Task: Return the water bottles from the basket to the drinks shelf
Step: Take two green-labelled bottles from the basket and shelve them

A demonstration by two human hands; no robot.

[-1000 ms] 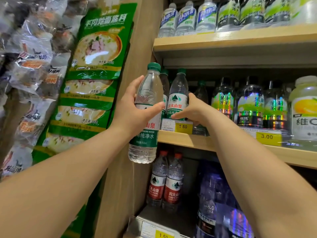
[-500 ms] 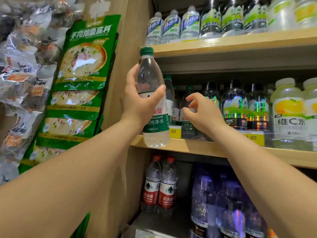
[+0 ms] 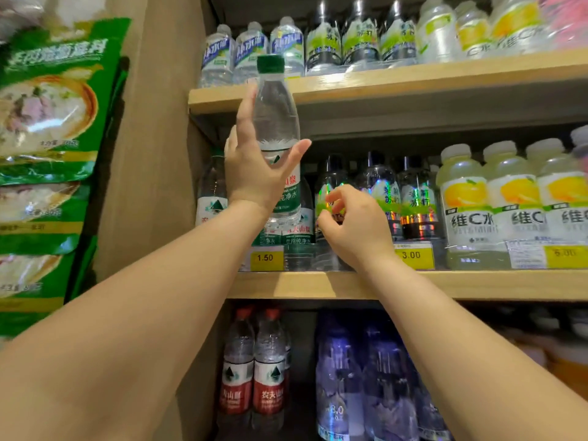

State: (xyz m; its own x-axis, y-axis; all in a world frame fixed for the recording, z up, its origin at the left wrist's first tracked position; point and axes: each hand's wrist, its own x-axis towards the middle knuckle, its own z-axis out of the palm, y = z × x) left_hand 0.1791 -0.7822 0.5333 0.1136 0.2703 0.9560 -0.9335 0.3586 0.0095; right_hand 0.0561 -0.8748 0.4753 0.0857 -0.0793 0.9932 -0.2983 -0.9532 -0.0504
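Water bottle (image 3: 276,116): clear, green cap, green-and-red label. Held upright in front of the drinks shelf (image 3: 318,284), its cap level with the upper board (image 3: 413,79) and its base above the green-labelled bottles (image 3: 297,232). Left hand (image 3: 254,176): wrapped round its middle. Right hand (image 3: 353,227): fingers loosely curled, holding nothing, before the dark-capped bottles (image 3: 378,183). Price tag (image 3: 265,258): 1.50.
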